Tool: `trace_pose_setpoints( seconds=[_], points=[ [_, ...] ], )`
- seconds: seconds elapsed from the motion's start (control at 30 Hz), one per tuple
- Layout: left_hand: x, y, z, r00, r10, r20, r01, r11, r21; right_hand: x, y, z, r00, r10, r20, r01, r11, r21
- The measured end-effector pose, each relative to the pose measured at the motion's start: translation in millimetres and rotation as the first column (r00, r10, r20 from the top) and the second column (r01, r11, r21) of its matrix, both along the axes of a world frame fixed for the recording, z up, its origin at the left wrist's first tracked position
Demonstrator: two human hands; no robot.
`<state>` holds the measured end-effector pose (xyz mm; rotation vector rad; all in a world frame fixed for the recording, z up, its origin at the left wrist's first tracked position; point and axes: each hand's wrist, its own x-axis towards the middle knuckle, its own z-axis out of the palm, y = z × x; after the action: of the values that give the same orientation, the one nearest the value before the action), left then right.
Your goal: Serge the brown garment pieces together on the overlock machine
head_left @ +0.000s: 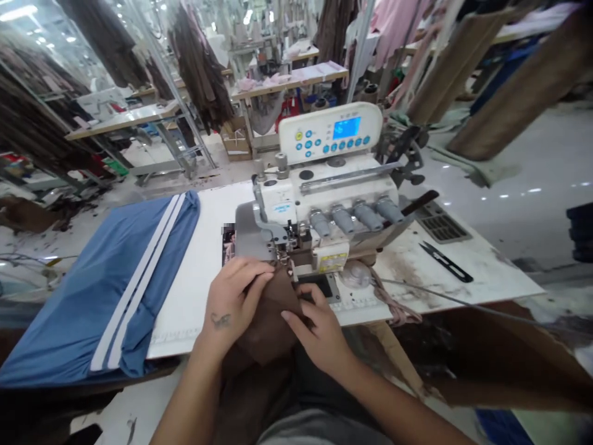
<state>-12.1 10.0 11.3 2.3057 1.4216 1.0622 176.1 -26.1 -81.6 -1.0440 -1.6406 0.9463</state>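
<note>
A piece of brown fabric (273,309) runs from my lap up to the needle area of a white overlock sewing machine (324,179). On its left side, close to the presser foot (282,250), my left hand (238,290) grips the fabric between thumb and fingers. Lower down, at the right edge, my right hand (319,324) pinches the cloth with bent fingers. The fabric's far end goes under the machine's foot, where the needle is hard to make out. A lit blue display (347,128) shows on the control panel.
A folded blue garment with white stripes (106,278) lies on the left of the white table (208,198). Black thread snips (447,262) lie to the right. A cardboard box (500,364) stands below at right. Brown garments (197,68) hang behind, among other worktables.
</note>
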Motion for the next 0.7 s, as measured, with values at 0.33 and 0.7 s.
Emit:
trace_pose_setpoints(
  seconds=[0.33, 0.7],
  points=[
    [-5, -4, 7.4, 0.994, 0.049, -0.1, -0.058, 0.995, -0.086, 9, -5, -20.8, 0.977, 0.203, 0.063, -0.21, 0.969, 0.128],
    [-3, 37, -8.2, 0.984, 0.178, -0.02, -0.179, 0.972, -0.151, 11, 1, -11.1, 0.986, 0.142, 0.083, -0.155, 0.971, 0.182]
  ],
)
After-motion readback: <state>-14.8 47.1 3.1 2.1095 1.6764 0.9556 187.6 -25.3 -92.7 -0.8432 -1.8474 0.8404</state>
